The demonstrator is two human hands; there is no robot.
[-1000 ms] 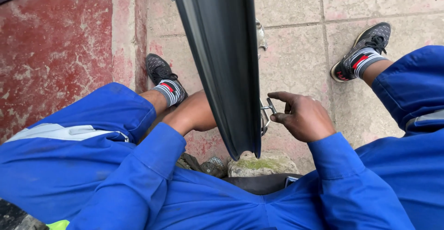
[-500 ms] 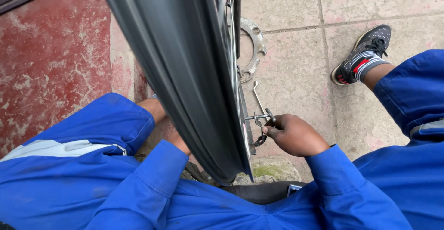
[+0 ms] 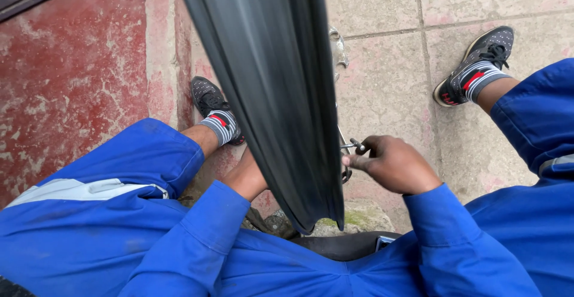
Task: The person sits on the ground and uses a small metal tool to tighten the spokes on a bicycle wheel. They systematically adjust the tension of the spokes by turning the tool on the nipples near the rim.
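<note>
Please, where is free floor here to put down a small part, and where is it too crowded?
Free: the paving slabs between the tyre and the right shoe, and the red floor left of the left shoe. Crowded: around the right hand, against the tyre.

left hand [image 3: 248,177]: mostly hidden, wrist bent inward | right hand [image 3: 391,164]: fingers curled, pinching

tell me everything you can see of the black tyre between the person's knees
The tyre is a black rubber band, smooth and dull, blurred in this view. It stands on edge and runs from the top of the picture down to a rounded end near a mossy stone. It sits between the blue-clad legs. The left hand goes behind it, mostly hidden. The right hand is at its right edge, pinching a small metal part. A metal toothed ring peeks out on its right side.
</note>
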